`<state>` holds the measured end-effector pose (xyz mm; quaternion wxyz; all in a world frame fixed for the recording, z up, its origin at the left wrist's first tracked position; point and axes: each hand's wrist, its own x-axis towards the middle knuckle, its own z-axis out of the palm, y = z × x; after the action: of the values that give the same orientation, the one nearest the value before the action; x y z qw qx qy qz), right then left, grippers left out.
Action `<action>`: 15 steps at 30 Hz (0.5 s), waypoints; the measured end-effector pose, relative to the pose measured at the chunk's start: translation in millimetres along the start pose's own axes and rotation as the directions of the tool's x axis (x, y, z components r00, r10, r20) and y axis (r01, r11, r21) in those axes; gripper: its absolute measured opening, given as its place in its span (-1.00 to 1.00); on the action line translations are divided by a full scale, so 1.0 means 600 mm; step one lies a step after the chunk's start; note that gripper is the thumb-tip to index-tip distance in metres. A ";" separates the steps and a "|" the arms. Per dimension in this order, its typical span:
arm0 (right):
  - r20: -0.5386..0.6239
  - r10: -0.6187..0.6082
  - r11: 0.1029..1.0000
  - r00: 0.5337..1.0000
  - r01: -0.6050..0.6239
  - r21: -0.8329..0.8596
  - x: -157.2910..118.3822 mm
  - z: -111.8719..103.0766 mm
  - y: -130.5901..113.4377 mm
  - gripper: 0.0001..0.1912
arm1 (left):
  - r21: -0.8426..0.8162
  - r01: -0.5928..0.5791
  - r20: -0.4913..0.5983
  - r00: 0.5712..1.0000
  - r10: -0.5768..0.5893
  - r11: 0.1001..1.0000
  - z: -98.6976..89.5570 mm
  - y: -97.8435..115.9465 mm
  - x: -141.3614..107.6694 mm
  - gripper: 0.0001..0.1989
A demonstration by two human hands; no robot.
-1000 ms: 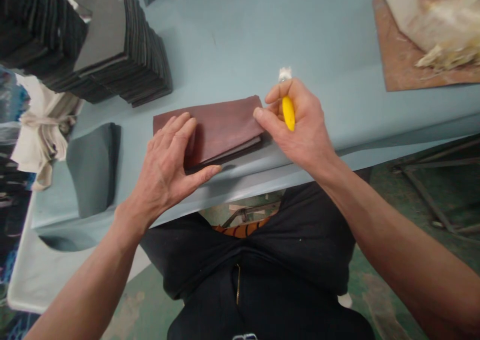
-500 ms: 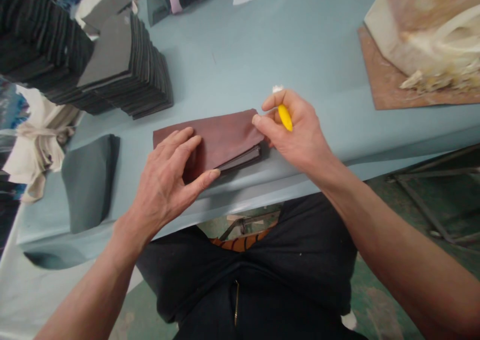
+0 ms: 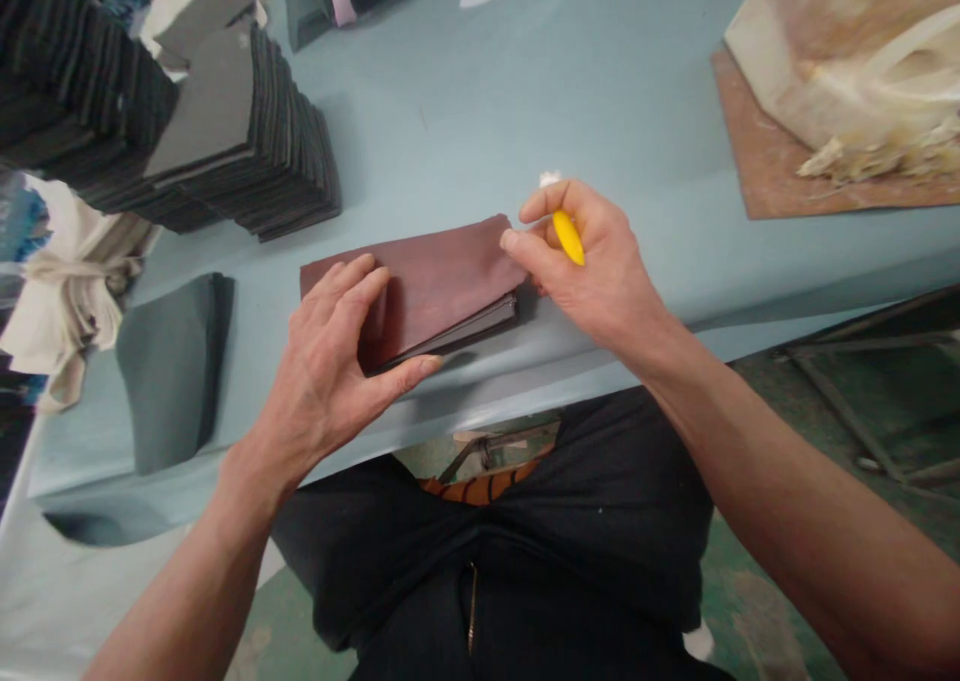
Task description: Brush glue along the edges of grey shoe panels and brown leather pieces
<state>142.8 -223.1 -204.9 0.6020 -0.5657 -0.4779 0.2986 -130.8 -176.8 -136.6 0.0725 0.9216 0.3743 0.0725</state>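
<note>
Reddish-brown sheet (image 3: 442, 266) lies under left hand (image 3: 322, 366), fingers spread flat on top, thumb along near edge. Right hand (image 3: 589, 246) grips yellow tool (image 3: 568, 238), thumb touching sheet's right end. Looks partway: sheet laid over dark layers (image 3: 487, 321), but near edges don't sit flush. Blue-grey tabletop (image 3: 465, 111); dark stack (image 3: 214, 101) beyond left hand, curved grey pieces (image 3: 166, 371) outside it, brown board (image 3: 757, 166) well off past right hand. Green floor (image 3: 739, 561) below.
</note>
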 end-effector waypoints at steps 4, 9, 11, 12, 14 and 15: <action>-0.015 0.003 1.000 1.000 -0.003 0.010 0.003 0.004 -0.002 -0.77 | 0.014 -0.010 -0.006 1.000 0.010 1.000 -0.001 -0.003 -0.002 -0.16; -0.010 -0.017 1.000 1.000 0.017 -0.013 0.011 0.006 0.002 -0.81 | 0.012 0.012 -0.019 1.000 -0.012 1.000 -0.002 -0.001 0.000 -0.21; -0.013 -0.022 0.999 1.000 0.022 -0.026 0.016 0.006 0.007 -0.81 | 0.003 0.029 -0.027 0.999 -0.029 1.000 -0.001 0.000 0.001 -0.24; -0.018 -0.025 0.999 1.000 0.024 -0.032 0.018 0.006 0.009 -0.81 | -0.001 0.037 -0.029 0.999 -0.037 0.999 -0.001 0.000 0.002 -0.26; -0.032 -0.034 0.998 0.999 0.032 -0.058 0.020 0.005 0.014 -0.83 | -0.007 0.047 -0.026 0.999 -0.047 0.999 0.000 -0.001 0.002 -0.28; -0.040 -0.040 0.996 0.998 0.037 -0.076 0.020 0.005 0.015 -0.83 | -0.010 0.050 -0.022 0.998 -0.050 0.999 0.000 -0.002 0.002 -0.28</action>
<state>146.0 -209.5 -211.1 0.5955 -0.5848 -0.4873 0.2570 -130.6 -175.3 -136.8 0.0744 0.9107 0.3978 0.0825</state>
